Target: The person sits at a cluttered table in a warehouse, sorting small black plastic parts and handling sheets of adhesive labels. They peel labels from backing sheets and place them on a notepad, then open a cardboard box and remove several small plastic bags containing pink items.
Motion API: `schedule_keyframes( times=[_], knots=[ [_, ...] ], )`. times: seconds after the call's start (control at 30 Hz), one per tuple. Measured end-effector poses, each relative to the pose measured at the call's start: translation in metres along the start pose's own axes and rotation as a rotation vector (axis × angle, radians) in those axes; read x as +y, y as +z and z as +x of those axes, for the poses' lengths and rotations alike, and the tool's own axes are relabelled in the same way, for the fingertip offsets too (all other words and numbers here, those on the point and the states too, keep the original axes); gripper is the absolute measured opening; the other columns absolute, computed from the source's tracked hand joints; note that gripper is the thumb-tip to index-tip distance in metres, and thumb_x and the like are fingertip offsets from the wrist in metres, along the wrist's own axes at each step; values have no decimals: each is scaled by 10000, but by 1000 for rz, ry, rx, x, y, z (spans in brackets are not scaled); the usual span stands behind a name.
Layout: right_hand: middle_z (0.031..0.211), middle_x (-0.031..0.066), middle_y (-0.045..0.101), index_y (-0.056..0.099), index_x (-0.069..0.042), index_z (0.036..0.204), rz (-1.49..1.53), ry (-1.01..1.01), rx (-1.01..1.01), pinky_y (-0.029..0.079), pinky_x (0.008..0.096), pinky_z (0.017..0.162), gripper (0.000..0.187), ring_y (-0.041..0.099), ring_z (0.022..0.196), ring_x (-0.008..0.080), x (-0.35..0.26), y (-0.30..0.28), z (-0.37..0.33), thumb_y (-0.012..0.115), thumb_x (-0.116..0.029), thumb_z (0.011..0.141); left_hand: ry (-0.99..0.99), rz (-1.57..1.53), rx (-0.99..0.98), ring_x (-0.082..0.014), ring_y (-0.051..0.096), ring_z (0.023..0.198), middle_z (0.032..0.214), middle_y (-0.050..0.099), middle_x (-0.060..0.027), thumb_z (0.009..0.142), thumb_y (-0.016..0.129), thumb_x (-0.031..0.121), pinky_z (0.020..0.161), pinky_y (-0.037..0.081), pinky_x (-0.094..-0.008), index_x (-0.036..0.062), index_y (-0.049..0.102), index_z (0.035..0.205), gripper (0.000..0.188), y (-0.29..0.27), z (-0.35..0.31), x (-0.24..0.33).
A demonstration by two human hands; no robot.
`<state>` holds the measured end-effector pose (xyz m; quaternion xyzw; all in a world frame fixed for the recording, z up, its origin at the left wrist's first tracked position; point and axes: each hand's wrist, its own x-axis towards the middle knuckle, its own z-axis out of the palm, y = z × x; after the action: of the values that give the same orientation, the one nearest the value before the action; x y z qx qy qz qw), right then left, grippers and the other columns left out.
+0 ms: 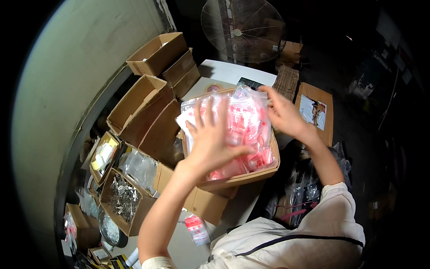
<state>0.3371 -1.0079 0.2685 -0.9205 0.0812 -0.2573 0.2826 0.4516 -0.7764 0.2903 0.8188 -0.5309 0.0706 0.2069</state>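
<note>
In front of me a cardboard box (242,180) is heaped with clear plastic bags (244,119) printed in red and white. My left hand (210,139) is over the left part of the heap, open, fingers spread and a little blurred. Whether its palm presses on the bags is hard to tell. At the box's far right corner my right hand (286,112) has its fingers curled in at the upper edge of a bag, which they appear to pinch. The box's far right rim is partly hidden behind that hand.
Left of the box stand open cartons (139,101) and a smaller box of metal parts (123,199). A red-and-white packet (197,229) lies on the table near me. Beyond are a large fan (242,31), a dark calculator-like device (250,83) and stacked flat cardboard (285,83).
</note>
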Motion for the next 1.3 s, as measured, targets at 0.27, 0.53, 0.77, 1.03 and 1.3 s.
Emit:
schedule_keyframes(
  times=[0.27,0.53,0.77,1.03,1.3],
  knots=[
    [1041,163,689,481,-46,1398,142,58,-96,554,327,796,556,683,868,227,-23,2,7,697,-277,940,-80,86,-171,-523,182,1495,1628,289,-179,725,797,501,1069,115,-835,259,446,1507,890,36,21,-21],
    [1063,127,698,605,-2,1157,418,38,181,556,313,874,319,684,997,178,-11,-9,0,662,16,844,38,-129,33,-360,579,1208,1284,618,-171,814,696,175,1009,466,-463,73,587,1275,485,21,8,-53],
    [1220,119,608,537,-16,1261,517,69,255,553,277,775,472,659,942,128,-2,-12,-11,725,1,829,-188,-326,314,-265,685,739,861,701,-174,889,686,165,709,532,-328,5,569,1172,346,22,4,-58],
    [1363,204,500,442,-30,1389,-119,-183,350,505,404,943,616,596,1121,287,-16,9,-5,651,26,813,-293,-704,618,-83,581,765,828,639,-32,857,668,83,704,503,-265,11,594,1017,190,14,-12,-70],
    [1240,244,581,593,70,1224,-462,-680,-236,283,545,1179,554,500,1269,400,-36,94,26,740,-237,786,-331,-975,693,-105,579,916,1029,609,-26,859,642,-7,837,487,-260,24,573,1145,295,4,-33,-93]
  ],
)
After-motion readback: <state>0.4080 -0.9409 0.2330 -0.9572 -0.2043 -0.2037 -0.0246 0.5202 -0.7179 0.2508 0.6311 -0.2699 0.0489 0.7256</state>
